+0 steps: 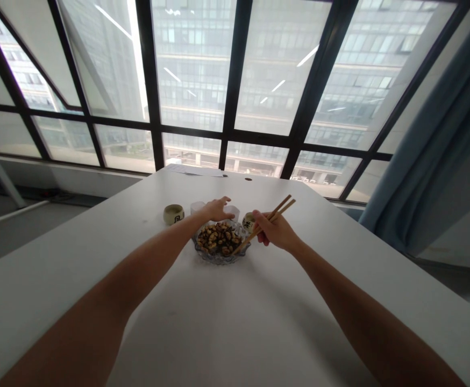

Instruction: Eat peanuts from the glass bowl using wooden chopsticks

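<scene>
My right hand [276,230] is closed around a pair of wooden chopsticks [282,206], their lower tips down at the right side of a clear glass bowl [219,260]. A mix of nuts and dark pieces [218,239] fills that bowl. Beyond its far rim, my left hand [218,209] reaches out with thumb and fingers apart, beside a clear cup [232,213]; whether it touches the cup I cannot tell. Another clear cup [197,207] is partly hidden behind my left wrist. Close to my right fingers stands a small cream cup with dark lettering [248,221].
A second lettered cream cup [173,214] stands left of the bowl on the white table [203,322]. Papers [194,170] lie at the table's far end, near a round hole [248,179]. Windows rise behind it, with a blue curtain [424,161] at right.
</scene>
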The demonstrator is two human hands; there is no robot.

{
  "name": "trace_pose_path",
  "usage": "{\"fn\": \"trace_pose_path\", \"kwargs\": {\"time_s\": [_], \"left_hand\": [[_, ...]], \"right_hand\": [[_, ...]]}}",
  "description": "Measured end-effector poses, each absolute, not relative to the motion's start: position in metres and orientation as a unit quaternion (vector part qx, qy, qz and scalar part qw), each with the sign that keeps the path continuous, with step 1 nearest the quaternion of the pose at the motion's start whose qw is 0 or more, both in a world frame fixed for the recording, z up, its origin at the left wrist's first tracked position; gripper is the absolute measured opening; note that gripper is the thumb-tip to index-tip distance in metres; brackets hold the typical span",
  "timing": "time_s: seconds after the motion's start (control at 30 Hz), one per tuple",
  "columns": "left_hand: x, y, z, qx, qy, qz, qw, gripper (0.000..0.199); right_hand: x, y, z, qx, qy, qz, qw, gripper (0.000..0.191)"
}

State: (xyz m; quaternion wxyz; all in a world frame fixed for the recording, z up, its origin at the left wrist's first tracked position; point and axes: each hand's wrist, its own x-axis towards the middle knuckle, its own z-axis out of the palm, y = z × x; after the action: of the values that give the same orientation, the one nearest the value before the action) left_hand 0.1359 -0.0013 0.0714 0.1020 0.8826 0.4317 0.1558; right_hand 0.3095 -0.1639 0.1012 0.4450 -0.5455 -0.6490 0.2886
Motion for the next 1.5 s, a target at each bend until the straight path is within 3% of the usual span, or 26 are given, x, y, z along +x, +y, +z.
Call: {"fn": "trace_pose_path", "kwargs": {"time_s": [0.23, 0.47, 0.83, 1.13, 1.3, 1.4, 1.5], "left_hand": [[0.065, -0.016, 0.067, 0.890, 0.363, 0.267, -0.070, 0.040], [-0.006, -0.014, 0.033, 0.858, 0.382, 0.313, -0.143, 0.034], [-0.012, -0.012, 0.004, 0.817, 0.438, 0.360, -0.102, 0.043], [-0.012, -0.008, -0.003, 0.766, 0.497, 0.405, -0.050, 0.064], [-0.012, -0.003, -0.007, 0.756, 0.510, 0.411, -0.022, 0.070], [-0.013, -0.003, -0.008, 0.754, 0.510, 0.412, -0.010, 0.072], [-0.013, -0.003, -0.008, 0.754, 0.511, 0.412, -0.006, 0.073]], "right_hand": [[0.300, -0.149, 0.066, -0.484, -0.675, 0.256, 0.495, 0.057], [0.305, -0.153, 0.074, -0.469, -0.621, 0.197, 0.596, 0.058], [0.301, -0.153, 0.055, -0.474, -0.719, 0.158, 0.483, 0.047], [0.301, -0.148, 0.053, -0.476, -0.614, 0.187, 0.601, 0.049], [0.314, -0.140, 0.053, -0.470, -0.546, 0.106, 0.685, 0.051], [0.323, -0.136, 0.045, -0.470, -0.541, 0.054, 0.695, 0.050], [0.328, -0.132, 0.038, -0.486, -0.575, 0.078, 0.653, 0.050]]}}
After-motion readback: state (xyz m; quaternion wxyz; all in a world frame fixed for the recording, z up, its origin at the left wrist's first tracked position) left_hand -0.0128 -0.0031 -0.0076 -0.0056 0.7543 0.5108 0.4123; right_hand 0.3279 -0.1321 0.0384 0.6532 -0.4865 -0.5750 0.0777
